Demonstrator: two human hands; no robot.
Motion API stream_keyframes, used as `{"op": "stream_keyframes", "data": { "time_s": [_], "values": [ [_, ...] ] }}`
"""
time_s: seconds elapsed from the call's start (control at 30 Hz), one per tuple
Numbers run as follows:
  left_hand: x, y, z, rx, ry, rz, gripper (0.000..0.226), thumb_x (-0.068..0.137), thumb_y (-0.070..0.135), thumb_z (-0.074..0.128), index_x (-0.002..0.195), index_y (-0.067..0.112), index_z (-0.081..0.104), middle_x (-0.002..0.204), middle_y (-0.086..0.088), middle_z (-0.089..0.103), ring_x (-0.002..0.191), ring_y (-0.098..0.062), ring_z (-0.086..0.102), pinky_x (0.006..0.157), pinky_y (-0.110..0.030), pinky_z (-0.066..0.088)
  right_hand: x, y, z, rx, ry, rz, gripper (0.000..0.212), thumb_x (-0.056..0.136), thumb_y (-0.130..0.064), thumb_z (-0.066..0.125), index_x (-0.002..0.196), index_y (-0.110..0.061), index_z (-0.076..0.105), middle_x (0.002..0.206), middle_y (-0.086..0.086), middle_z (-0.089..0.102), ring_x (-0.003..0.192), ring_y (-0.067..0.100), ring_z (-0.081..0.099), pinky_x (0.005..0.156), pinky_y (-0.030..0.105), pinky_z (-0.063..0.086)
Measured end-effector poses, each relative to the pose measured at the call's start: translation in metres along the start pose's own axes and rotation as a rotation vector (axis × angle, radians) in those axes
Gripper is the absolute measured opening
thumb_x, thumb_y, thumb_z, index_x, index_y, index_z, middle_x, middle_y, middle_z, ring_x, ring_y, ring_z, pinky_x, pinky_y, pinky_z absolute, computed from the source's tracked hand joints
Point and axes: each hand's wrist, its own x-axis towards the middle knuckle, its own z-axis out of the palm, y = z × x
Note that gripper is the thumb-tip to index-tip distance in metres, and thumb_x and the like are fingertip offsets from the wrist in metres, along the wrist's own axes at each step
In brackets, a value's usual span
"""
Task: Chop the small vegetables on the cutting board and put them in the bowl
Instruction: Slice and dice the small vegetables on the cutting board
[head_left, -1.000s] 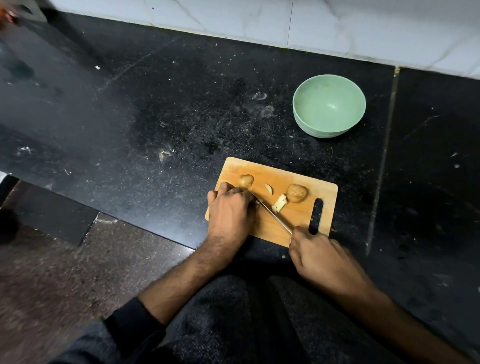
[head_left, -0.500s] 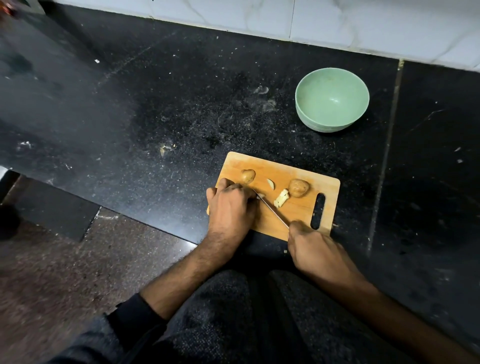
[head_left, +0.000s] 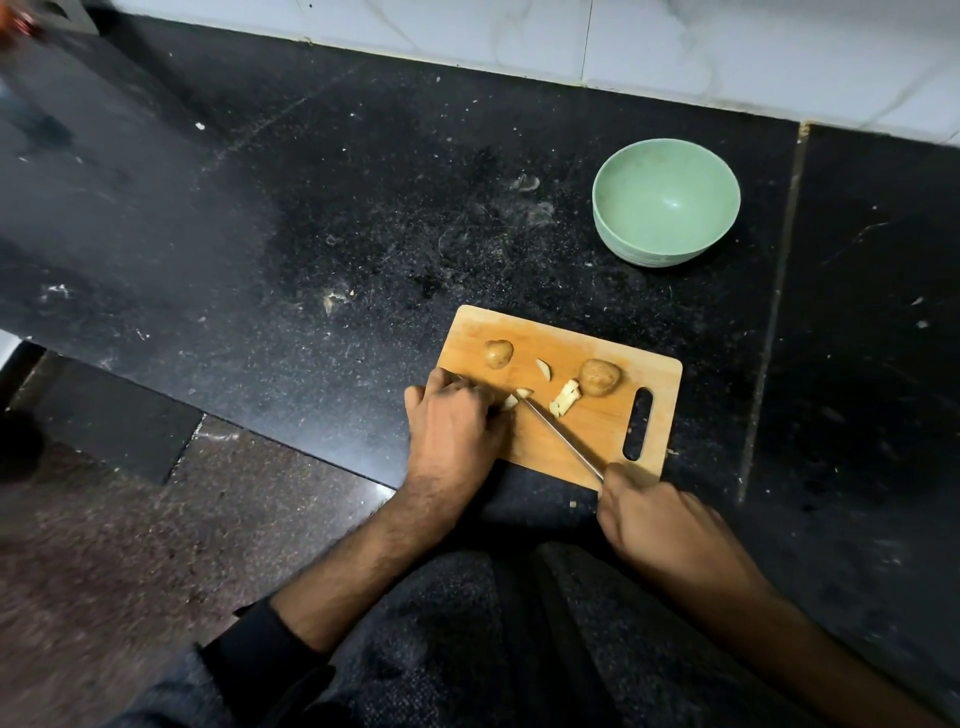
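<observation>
Black speckled stone counter, dusty. Wooden cutting board at lower centre edge; green bowl upper right, well apart.

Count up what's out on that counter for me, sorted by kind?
Whole small vegetables: 2
Cut pieces or clusters showing: 4
Knife: 1
Cutting board: 1
Green bowl: 1
Total: 9
</observation>
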Motion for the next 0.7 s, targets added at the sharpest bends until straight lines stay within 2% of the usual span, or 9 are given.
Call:
{"op": "stream_keyframes", "data": {
  "time_s": [0.1, 0.27, 0.4, 0.57, 0.7],
  "values": [
    [-0.001, -0.001, -0.001, -0.018, -0.013, -0.011, 0.025, 0.09, 0.047, 0.061, 0.095, 0.026, 0.073, 0.095, 0.007, 0.071, 0.108, -0.019, 0.046, 0.073, -0.033, 0.01, 0.002, -0.004, -0.001, -0.009, 0.031, -0.038, 0.026, 0.107, -0.036, 0.028, 0.122, -0.021, 0.043, 0.083, -0.004, 0.058, 0.069, 0.007, 0.058, 0.072, 0.029, 0.054],
    [-0.001, -0.002, -0.002, -0.027, -0.011, -0.023, 0.024, 0.092, 0.044, 0.06, 0.089, 0.023, 0.072, 0.09, 0.006, 0.071, 0.106, -0.02, 0.046, 0.073, -0.033, 0.009, 0.01, -0.015, 0.002, -0.018, 0.04, -0.108, 0.025, 0.107, -0.033, 0.027, 0.118, -0.018, 0.043, 0.085, -0.003, 0.059, 0.075, 0.011, 0.064, 0.075, 0.037, 0.059],
    [-0.002, -0.004, -0.001, -0.034, -0.012, -0.01, 0.019, 0.091, 0.042, 0.063, 0.095, 0.027, 0.073, 0.093, 0.008, 0.07, 0.107, -0.019, 0.046, 0.073, -0.033, 0.011, 0.016, -0.02, 0.005, -0.045, 0.049, -0.089, 0.025, 0.108, -0.029, 0.025, 0.121, -0.015, 0.04, 0.085, -0.001, 0.063, 0.076, 0.012, 0.066, 0.07, 0.031, 0.056],
    [-0.003, -0.003, -0.002, -0.037, -0.014, -0.015, 0.019, 0.089, 0.039, 0.059, 0.093, 0.027, 0.074, 0.092, 0.009, 0.07, 0.105, -0.018, 0.046, 0.077, -0.035, 0.016, 0.016, -0.023, 0.01, 0.004, 0.033, -0.051, 0.012, 0.107, -0.027, 0.027, 0.106, -0.021, 0.038, 0.084, -0.001, 0.063, 0.077, 0.016, 0.064, 0.067, 0.034, 0.049],
    [-0.003, -0.005, -0.001, -0.057, 0.009, 0.0, 0.019, 0.09, 0.039, 0.06, 0.097, 0.027, 0.074, 0.098, 0.01, 0.071, 0.106, -0.018, 0.048, 0.078, -0.034, 0.017, 0.001, -0.008, 0.008, 0.072, -0.044, 0.029, 0.018, 0.107, -0.035, 0.025, 0.096, -0.028, 0.037, 0.091, -0.004, 0.06, 0.085, 0.017, 0.063, 0.077, 0.042, 0.052]
  ]
}}
